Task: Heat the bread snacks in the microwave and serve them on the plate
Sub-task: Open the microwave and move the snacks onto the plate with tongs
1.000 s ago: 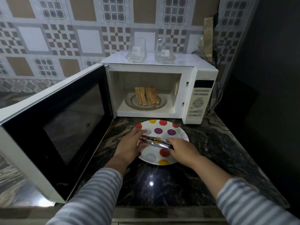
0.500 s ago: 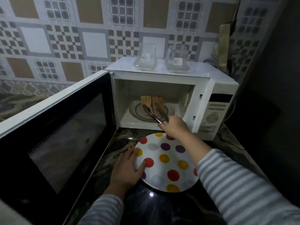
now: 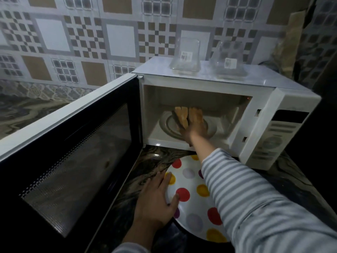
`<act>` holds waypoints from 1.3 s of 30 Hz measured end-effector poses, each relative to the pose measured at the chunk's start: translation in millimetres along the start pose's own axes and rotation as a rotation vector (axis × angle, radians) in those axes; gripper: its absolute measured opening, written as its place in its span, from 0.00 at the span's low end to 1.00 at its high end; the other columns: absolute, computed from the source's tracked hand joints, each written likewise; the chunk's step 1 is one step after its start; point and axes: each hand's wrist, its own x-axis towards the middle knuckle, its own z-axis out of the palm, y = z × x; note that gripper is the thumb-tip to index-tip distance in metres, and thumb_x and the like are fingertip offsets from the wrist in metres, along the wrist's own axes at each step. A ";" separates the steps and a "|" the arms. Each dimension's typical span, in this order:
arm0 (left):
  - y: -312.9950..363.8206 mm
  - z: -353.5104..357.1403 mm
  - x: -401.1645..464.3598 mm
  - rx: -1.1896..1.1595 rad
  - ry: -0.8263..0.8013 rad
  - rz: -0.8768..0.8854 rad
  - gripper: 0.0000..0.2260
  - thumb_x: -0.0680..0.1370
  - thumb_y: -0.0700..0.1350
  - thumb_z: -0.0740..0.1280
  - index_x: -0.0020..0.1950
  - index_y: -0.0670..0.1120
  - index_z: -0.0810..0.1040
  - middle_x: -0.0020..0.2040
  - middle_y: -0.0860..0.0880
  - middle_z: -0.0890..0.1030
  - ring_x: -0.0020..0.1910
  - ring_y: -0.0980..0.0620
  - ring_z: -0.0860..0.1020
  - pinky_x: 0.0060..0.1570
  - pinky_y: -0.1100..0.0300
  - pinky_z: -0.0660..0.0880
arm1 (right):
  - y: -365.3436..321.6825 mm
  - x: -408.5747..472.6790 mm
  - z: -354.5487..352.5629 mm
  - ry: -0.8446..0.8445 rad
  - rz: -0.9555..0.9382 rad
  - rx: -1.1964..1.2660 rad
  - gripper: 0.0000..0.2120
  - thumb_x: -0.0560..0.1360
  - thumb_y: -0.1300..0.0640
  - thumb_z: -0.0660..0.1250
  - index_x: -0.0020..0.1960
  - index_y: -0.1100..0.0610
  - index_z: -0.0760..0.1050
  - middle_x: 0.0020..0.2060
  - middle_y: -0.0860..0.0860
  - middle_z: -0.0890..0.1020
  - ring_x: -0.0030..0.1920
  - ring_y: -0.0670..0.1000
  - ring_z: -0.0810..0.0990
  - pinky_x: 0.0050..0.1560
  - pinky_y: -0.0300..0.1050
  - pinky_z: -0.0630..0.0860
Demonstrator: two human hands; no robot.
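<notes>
Several tan bread sticks (image 3: 189, 115) lie side by side on the glass turntable (image 3: 167, 125) inside the white microwave (image 3: 255, 110). My right hand (image 3: 195, 133) reaches into the cavity, shut on metal tongs (image 3: 177, 118) whose arms sit around the leftmost sticks. A white plate with coloured dots (image 3: 193, 181) rests on the dark counter below the opening. My left hand (image 3: 155, 201) lies flat on the plate's left rim, holding nothing.
The microwave door (image 3: 69, 157) stands swung wide open to the left, taking up the left foreground. Two clear glass containers (image 3: 185, 57) stand on top of the microwave. The control panel (image 3: 279, 136) is at right. A dark marbled counter (image 3: 145, 161) lies below.
My right hand carried the tongs from above the plate up into the microwave, reaching the bread sticks. My left hand shifted to the plate's left rim. The camera moved closer.
</notes>
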 end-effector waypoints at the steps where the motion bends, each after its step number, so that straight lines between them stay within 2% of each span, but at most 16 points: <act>1: 0.5 -0.7 0.4 -0.003 -0.005 0.001 0.38 0.70 0.69 0.43 0.78 0.56 0.53 0.78 0.54 0.56 0.76 0.56 0.54 0.74 0.62 0.47 | 0.7 1.9 3.0 0.003 0.003 -0.021 0.21 0.79 0.51 0.63 0.68 0.59 0.70 0.68 0.56 0.72 0.66 0.58 0.72 0.55 0.42 0.68; 3: 2.0 -2.9 0.4 0.001 -0.014 0.005 0.35 0.73 0.68 0.48 0.78 0.56 0.52 0.78 0.54 0.55 0.76 0.56 0.54 0.74 0.62 0.46 | 3.6 4.8 6.8 0.002 -0.001 -0.053 0.20 0.79 0.51 0.62 0.67 0.60 0.71 0.68 0.56 0.73 0.66 0.58 0.72 0.53 0.42 0.67; 6: 3.7 -5.8 -0.6 -0.001 -0.015 0.002 0.31 0.77 0.64 0.55 0.78 0.56 0.53 0.78 0.55 0.55 0.76 0.56 0.53 0.73 0.63 0.44 | 6.3 3.8 4.6 0.011 -0.061 -0.059 0.27 0.78 0.49 0.62 0.73 0.60 0.64 0.73 0.56 0.66 0.72 0.58 0.65 0.67 0.46 0.64; 8: 4.8 -6.3 -0.9 -0.006 -0.015 0.003 0.31 0.77 0.64 0.56 0.78 0.56 0.53 0.78 0.55 0.56 0.76 0.57 0.54 0.73 0.63 0.44 | 8.6 -1.0 0.3 0.022 -0.077 -0.020 0.30 0.78 0.48 0.62 0.75 0.61 0.60 0.74 0.58 0.64 0.73 0.58 0.63 0.69 0.48 0.64; 10: 4.8 -4.9 -0.5 -0.016 -0.023 0.005 0.31 0.77 0.63 0.56 0.78 0.56 0.54 0.78 0.54 0.56 0.76 0.57 0.53 0.73 0.63 0.44 | 14.7 -10.2 -3.9 0.016 -0.032 0.013 0.24 0.78 0.47 0.64 0.68 0.60 0.69 0.65 0.59 0.74 0.64 0.61 0.73 0.59 0.49 0.71; 12: 4.8 -4.0 -0.3 -0.023 -0.036 0.011 0.32 0.76 0.65 0.55 0.78 0.55 0.54 0.78 0.54 0.57 0.76 0.56 0.54 0.73 0.62 0.45 | 24.6 -25.6 -11.1 0.000 -0.023 -0.019 0.18 0.77 0.46 0.64 0.59 0.58 0.74 0.55 0.58 0.79 0.55 0.60 0.78 0.48 0.47 0.73; 16: 6.4 -6.1 -1.9 -0.051 -0.026 0.020 0.37 0.70 0.68 0.50 0.76 0.53 0.60 0.76 0.51 0.63 0.75 0.53 0.59 0.74 0.58 0.51 | 52.6 -66.9 -30.3 0.008 -0.089 0.033 0.16 0.75 0.45 0.67 0.53 0.57 0.77 0.46 0.54 0.82 0.48 0.57 0.80 0.43 0.46 0.75; 19: 7.4 -6.9 -2.0 -0.015 -0.037 0.015 0.40 0.67 0.69 0.45 0.76 0.53 0.60 0.76 0.51 0.63 0.75 0.52 0.59 0.73 0.57 0.51 | 77.5 -109.2 -42.0 0.010 -0.102 0.048 0.09 0.74 0.47 0.68 0.41 0.53 0.75 0.36 0.49 0.79 0.42 0.53 0.79 0.35 0.43 0.70; 23: 7.9 -6.1 -1.6 0.024 -0.049 0.002 0.42 0.66 0.70 0.43 0.76 0.52 0.60 0.76 0.50 0.63 0.76 0.51 0.59 0.74 0.56 0.53 | 116.2 -154.4 -41.9 0.044 -0.066 0.077 0.10 0.71 0.48 0.70 0.47 0.53 0.79 0.41 0.50 0.84 0.44 0.53 0.82 0.44 0.48 0.78; 27: 8.3 -6.5 -1.0 0.039 -0.068 -0.007 0.43 0.66 0.70 0.42 0.77 0.52 0.58 0.76 0.50 0.62 0.76 0.51 0.58 0.74 0.56 0.52 | 139.4 -193.9 -36.9 0.009 -0.063 0.049 0.13 0.73 0.48 0.70 0.55 0.52 0.78 0.44 0.49 0.84 0.46 0.51 0.82 0.42 0.42 0.74; 32: 9.8 -7.4 -1.2 0.036 -0.094 -0.018 0.37 0.71 0.66 0.49 0.78 0.52 0.56 0.77 0.51 0.59 0.76 0.52 0.55 0.74 0.57 0.48 | 148.7 -219.4 -23.1 -0.022 -0.075 -0.007 0.15 0.74 0.42 0.66 0.56 0.49 0.74 0.44 0.48 0.83 0.46 0.53 0.81 0.42 0.44 0.75; 35: 8.5 -7.4 -0.6 0.051 -0.103 -0.014 0.34 0.74 0.65 0.50 0.78 0.52 0.56 0.77 0.51 0.59 0.77 0.52 0.55 0.74 0.57 0.48 | 147.0 -222.5 -21.8 -0.017 -0.041 -0.042 0.17 0.75 0.42 0.65 0.60 0.49 0.73 0.49 0.50 0.82 0.49 0.55 0.81 0.44 0.44 0.75; 39: 6.6 -5.5 -0.1 0.055 -0.094 -0.008 0.33 0.76 0.64 0.52 0.78 0.52 0.56 0.77 0.50 0.59 0.77 0.52 0.55 0.74 0.57 0.48 | 145.9 -224.1 -22.8 -0.024 -0.033 -0.044 0.18 0.75 0.40 0.64 0.61 0.49 0.73 0.50 0.50 0.82 0.50 0.55 0.81 0.46 0.45 0.76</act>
